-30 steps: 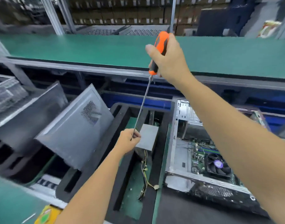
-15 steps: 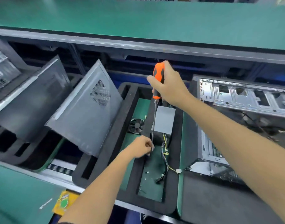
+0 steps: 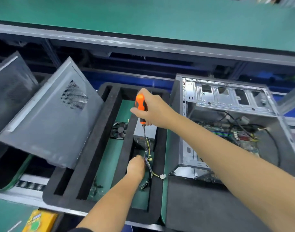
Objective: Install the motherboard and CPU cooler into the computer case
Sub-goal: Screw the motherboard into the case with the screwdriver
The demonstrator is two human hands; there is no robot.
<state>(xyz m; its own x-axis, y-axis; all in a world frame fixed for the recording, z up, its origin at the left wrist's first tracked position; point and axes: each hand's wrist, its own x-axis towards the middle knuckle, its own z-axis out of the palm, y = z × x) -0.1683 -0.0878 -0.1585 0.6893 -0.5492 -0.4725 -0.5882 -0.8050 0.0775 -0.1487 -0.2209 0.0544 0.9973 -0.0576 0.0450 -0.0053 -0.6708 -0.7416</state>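
Two surfaces: green conveyor belt [image 3: 160, 19] along twelve o'clock; black foam tray [image 3: 108, 148] at centre.
Left: tilted grey metal side panel [image 3: 48, 124] at nine o'clock.
Left hand [image 3: 136, 166]: at the shaft tip among wires; grip hidden.
Right hand [image 3: 153, 111]: wrapped round orange-and-black screwdriver [image 3: 141, 108], long axis near vertical, tip down.
Right: open silver computer case [image 3: 227, 101] at three o'clock, green motherboard [image 3: 243, 139] inside, partly behind the forearm.

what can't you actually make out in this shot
- Head view: the screwdriver tip, hidden behind the left hand.
- Whether the left hand grips the shaft or the wires: only its back shows.
- Much of the motherboard, covered by the right forearm.
- The yellow packet, cut by the bottom edge, print blurred.
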